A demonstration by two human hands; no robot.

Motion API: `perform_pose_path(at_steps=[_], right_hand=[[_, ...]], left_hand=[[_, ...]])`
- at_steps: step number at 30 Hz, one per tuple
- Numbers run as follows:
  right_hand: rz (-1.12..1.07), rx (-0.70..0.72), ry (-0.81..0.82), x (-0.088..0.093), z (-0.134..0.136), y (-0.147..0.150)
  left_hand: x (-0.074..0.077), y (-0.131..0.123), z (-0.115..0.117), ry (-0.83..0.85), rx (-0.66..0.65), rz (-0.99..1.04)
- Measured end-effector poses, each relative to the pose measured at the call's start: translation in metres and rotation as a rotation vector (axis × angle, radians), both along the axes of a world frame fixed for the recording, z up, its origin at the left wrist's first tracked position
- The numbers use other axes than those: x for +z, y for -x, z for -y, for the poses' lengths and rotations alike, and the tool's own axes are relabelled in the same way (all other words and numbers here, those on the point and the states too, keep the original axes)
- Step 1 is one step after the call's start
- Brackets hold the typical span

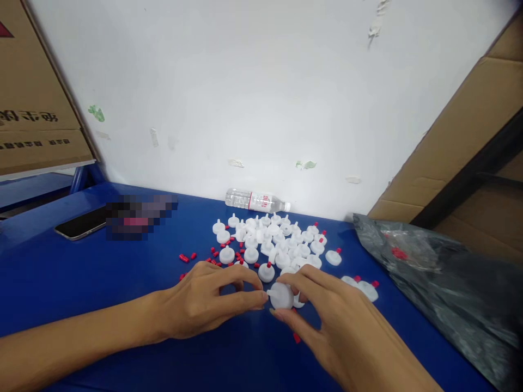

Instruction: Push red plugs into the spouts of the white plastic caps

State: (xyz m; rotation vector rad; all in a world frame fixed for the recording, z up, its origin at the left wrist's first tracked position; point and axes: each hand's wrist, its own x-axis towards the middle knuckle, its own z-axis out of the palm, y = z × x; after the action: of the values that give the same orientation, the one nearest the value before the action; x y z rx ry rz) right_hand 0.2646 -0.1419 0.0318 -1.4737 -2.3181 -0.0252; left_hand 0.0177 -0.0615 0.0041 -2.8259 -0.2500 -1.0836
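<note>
Between the thumb and fingers of my right hand [330,305] is a round white plastic nozzle cap [281,296], tilted so its spout points left. My left hand [212,296] has its thumb and index fingertips curled together at the spout's tip; anything between them is hidden. Just beyond both hands lies a heap of similar white nozzle caps [281,239]. Some have red tips fitted, such as one nozzle cap [266,272] in front of my fingers. Loose small red tips [184,258] are scattered left of the heap, and another red tip [296,338] lies beneath my right hand.
A clear plastic bottle [257,201] lies along the white wall. At the left sits a phone [81,222] beside a blurred patch. A dark plastic bag [441,288] covers the blue table's [134,348] right side. Cardboard [41,81] stands at the left, with more cardboard [441,130] at the right.
</note>
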Motion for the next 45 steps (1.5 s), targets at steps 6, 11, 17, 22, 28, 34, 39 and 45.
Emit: perform_pose_path(at_steps=[6,11,17,22,28,34,39,45], right_hand=[[0.029,-0.001,-0.027,0.0,-0.001,0.0],[0.045,0.005,-0.08,0.0,-0.003,0.003],[0.075,0.024,-0.137,0.0,-0.003,0.004],[0.056,0.047,-0.093,0.001,-0.003,0.004],[0.036,0.054,-0.028,0.0,-0.006,0.007],[0.052,0.063,-0.002,-0.001,-0.005,0.008],[0.053,0.066,-0.052,0.0,-0.004,0.009],[0.056,0.073,-0.101,0.0,-0.005,0.014]], left_hand=[[0.0,0.001,0.0,-0.007,-0.044,0.024],[0.0,0.001,-0.001,-0.011,-0.063,0.028],[0.001,0.0,0.001,0.01,-0.057,0.008],[0.001,0.0,0.001,0.023,-0.08,0.014],[0.001,0.001,0.001,0.029,-0.096,0.004],[0.001,0.003,0.002,0.054,-0.056,-0.037],[0.001,0.002,0.002,0.021,-0.08,0.004],[0.005,-0.002,0.003,-0.015,-0.083,0.015]])
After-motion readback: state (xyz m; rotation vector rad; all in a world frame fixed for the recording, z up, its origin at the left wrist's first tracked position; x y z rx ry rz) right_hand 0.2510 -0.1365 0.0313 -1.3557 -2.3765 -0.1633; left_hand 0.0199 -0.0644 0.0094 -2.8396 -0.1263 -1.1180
